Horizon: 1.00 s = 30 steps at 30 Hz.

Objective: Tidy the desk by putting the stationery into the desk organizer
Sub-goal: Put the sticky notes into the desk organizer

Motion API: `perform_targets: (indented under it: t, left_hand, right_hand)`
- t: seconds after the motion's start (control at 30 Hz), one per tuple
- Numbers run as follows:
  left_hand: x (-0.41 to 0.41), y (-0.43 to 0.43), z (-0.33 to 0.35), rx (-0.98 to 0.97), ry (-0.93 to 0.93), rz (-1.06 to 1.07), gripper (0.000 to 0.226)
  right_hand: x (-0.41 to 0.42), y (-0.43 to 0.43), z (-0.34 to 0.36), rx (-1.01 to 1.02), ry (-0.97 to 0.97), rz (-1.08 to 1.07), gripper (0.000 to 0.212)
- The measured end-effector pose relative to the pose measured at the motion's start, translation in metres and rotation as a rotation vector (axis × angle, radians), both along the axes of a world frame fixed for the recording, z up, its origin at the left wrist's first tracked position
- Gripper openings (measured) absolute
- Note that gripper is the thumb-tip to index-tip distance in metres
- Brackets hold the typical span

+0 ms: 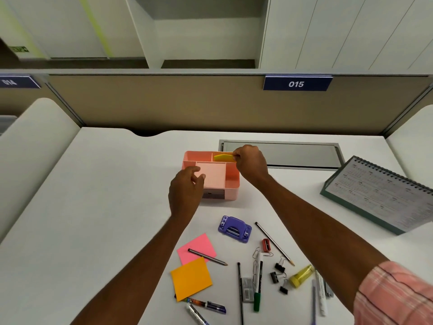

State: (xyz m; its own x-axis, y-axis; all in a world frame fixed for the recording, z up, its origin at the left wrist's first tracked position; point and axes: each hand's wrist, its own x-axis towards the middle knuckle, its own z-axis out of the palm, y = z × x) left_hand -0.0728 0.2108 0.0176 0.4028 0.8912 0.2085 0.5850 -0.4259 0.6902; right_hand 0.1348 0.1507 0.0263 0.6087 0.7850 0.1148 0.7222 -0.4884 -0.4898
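A pink desk organizer [232, 179] with several compartments stands mid-desk. My right hand [249, 164] pinches a yellow sticky-note pad [223, 157] over the organizer's back right compartment. My left hand [186, 188] hovers at the organizer's front left corner, fingers loosely curled, holding nothing. Nearer to me lie a pink sticky pad [196, 247], an orange sticky pad [191, 277], a purple hole punch [234, 228], a red sharpener [266, 245], pencils [274, 243], pens and markers [257, 285], binder clips [280, 268], paper clips and a yellow highlighter [301, 275].
A desk calendar [379, 193] stands at the right. A grey cable hatch [304, 153] is set into the desk behind the organizer. A beige partition with the sign 015 [296, 83] closes the back. White desk surface [105, 195] stretches to the left.
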Motion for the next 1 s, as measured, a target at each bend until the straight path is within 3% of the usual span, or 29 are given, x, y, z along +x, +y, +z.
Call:
perform_targets:
  t: [0.2,0.33,0.53,0.7,0.9,1.0]
  left_hand:
    - [-0.041,-0.021,-0.026,-0.103,0.131,-0.042,0.031]
    - [-0.054,-0.031,-0.032,-0.110,0.142,-0.062,0.024]
    - [-0.067,-0.035,-0.047,-0.208,0.306,-0.098,0.016]
    - [-0.076,-0.044,-0.059,-0.240,0.523,-0.220,0.030]
    - [-0.080,-0.052,-0.062,-0.184,0.618,-0.279,0.043]
    - [-0.081,-0.057,-0.058,-0.164,0.669,-0.306,0.049]
  right_hand:
    - [-0.002,0.009,-0.010,0.003,-0.019,-0.063,0.019]
    - [-0.003,0.015,-0.013,0.000,-0.040,-0.111,0.019]
    - [-0.002,0.018,-0.015,0.047,-0.059,-0.194,0.010]
    - [-0.002,0.014,-0.014,0.105,-0.044,-0.198,0.024]
    - [-0.043,-0.024,-0.004,0.381,-0.066,-0.194,0.015]
    - [-0.091,-0.062,-0.009,0.410,-0.032,-0.073,0.012]
